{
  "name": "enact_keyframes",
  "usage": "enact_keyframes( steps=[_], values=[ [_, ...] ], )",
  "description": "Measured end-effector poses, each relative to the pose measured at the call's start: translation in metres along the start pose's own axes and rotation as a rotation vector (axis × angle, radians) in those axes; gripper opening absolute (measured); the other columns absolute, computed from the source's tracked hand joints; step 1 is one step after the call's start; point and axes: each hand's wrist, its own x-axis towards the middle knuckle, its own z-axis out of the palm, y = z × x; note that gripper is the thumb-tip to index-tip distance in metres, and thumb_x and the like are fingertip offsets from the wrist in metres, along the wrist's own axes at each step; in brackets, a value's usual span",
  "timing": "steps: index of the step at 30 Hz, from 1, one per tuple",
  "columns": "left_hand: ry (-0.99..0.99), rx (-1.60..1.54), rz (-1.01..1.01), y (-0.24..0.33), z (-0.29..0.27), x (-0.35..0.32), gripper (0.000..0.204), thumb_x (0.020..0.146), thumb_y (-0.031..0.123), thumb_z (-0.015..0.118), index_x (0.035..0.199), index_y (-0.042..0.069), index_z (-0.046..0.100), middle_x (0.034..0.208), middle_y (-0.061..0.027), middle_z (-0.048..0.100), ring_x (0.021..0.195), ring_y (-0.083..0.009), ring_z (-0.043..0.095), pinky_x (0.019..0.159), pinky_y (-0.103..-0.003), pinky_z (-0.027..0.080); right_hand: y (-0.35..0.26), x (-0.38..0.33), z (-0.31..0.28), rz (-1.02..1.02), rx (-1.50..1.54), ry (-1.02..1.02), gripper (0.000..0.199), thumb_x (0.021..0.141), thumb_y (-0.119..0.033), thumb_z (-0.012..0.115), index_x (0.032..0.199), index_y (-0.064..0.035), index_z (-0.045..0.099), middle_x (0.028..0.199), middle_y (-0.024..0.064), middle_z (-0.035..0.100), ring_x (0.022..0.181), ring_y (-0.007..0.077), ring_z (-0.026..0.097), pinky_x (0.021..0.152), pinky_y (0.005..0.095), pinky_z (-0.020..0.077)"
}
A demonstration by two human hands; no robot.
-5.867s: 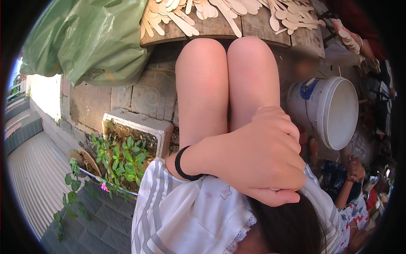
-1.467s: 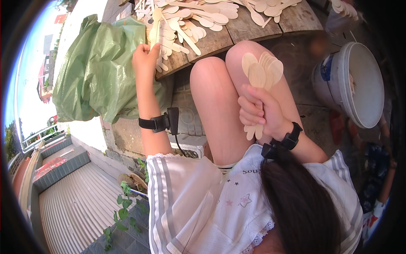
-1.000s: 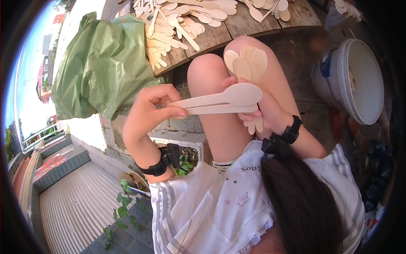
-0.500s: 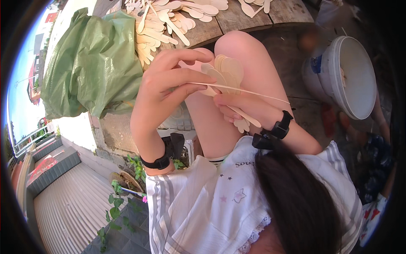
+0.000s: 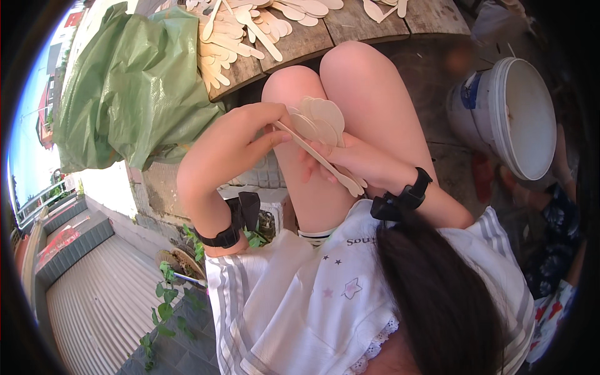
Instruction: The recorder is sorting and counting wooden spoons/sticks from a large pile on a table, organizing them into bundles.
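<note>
In my right hand [image 5: 334, 156] is a bunch of pale wooden spoons [image 5: 320, 119], their rounded bowls fanned out above the fingers and their handles sticking out below. My left hand [image 5: 259, 134] pinches one end of a single wooden spoon [image 5: 312, 153] between thumb and fingers. Seen nearly edge-on, this spoon slants down across the right hand's fingers, beside the bunch. Both hands are over my lap, in front of my bare knees. Part of the left hand's fingertips is hidden behind the single spoon.
A heap of loose wooden spoons [image 5: 240, 34] lies on a plank table [image 5: 362, 31] beyond my knees. Left of it stands a green woven sack [image 5: 134, 94]. A white bucket [image 5: 528, 119] sits to the right, near another person's legs. A leafy plant [image 5: 165, 306] grows at lower left.
The left hand has moved down and left, and its spoon has swung to a steeper slant closer against the bunch. The right hand has turned the bunch slightly toward the left.
</note>
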Motion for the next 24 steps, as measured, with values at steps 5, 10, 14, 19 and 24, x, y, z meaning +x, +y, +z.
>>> enact_keyframes(
  steps=[5, 10, 14, 19, 24],
  values=[
    [0.222, -0.278, 0.206, -0.023, 0.000, -0.001, 0.008, 0.087, 0.005, 0.057, 0.090, -0.002, 0.060, 0.075, -0.0047, 0.058, 0.067, -0.0103, 0.051, 0.062, -0.023, 0.041, -0.014, -0.006, -0.008, 0.038, 0.046, 0.044, 0.035, 0.097, -0.039, 0.046, 0.103, -0.0054, 0.056, 0.082, 0.0072, 0.063, 0.058, 0.0057, 0.047, 0.052, 0.0189, 0.0395],
    [0.538, -0.735, 0.033, -0.034, 0.044, -0.014, 0.013, 0.090, 0.011, 0.057, 0.090, 0.001, 0.065, 0.072, -0.0014, 0.061, 0.062, -0.0067, 0.050, 0.057, -0.025, 0.041, -0.011, -0.003, -0.004, -0.257, 0.118, 0.102, 0.044, 0.096, -0.042, 0.047, 0.114, -0.0022, 0.054, 0.090, 0.0044, 0.061, 0.063, 0.0052, 0.045, 0.056, 0.0202, 0.0405],
    [0.264, -0.577, -0.157, -0.007, 0.094, -0.009, 0.024, 0.093, 0.017, 0.053, 0.087, -0.002, 0.066, 0.069, -0.0046, 0.062, 0.065, -0.0106, 0.055, 0.061, -0.026, 0.044, -0.020, -0.010, 0.000, -0.294, 0.144, 0.133, 0.043, 0.094, -0.045, 0.049, 0.109, -0.0055, 0.057, 0.083, -0.0013, 0.056, 0.066, 0.0050, 0.045, 0.058, 0.0194, 0.0395],
    [-0.019, -0.281, -0.116, 0.026, 0.097, -0.022, 0.021, 0.092, 0.013, 0.053, 0.088, -0.004, 0.065, 0.075, -0.0051, 0.064, 0.070, -0.0113, 0.057, 0.066, -0.026, 0.045, -0.009, -0.003, -0.001, -0.345, 0.042, 0.188, 0.039, 0.095, -0.044, 0.047, 0.103, -0.0064, 0.053, 0.075, -0.0002, 0.052, 0.064, 0.0075, 0.044, 0.062, 0.0209, 0.0394],
    [0.373, -0.530, -0.105, -0.021, 0.055, -0.004, 0.016, 0.090, 0.013, 0.056, 0.096, 0.000, 0.064, 0.072, -0.0029, 0.059, 0.066, -0.0083, 0.052, 0.060, -0.023, 0.041, -0.015, -0.005, -0.005, -0.200, 0.322, 0.153, 0.027, 0.099, -0.031, 0.041, 0.080, -0.0123, 0.042, 0.061, -0.0041, 0.036, 0.056, 0.0073, 0.038, 0.054, 0.0203, 0.0340]
  ],
)
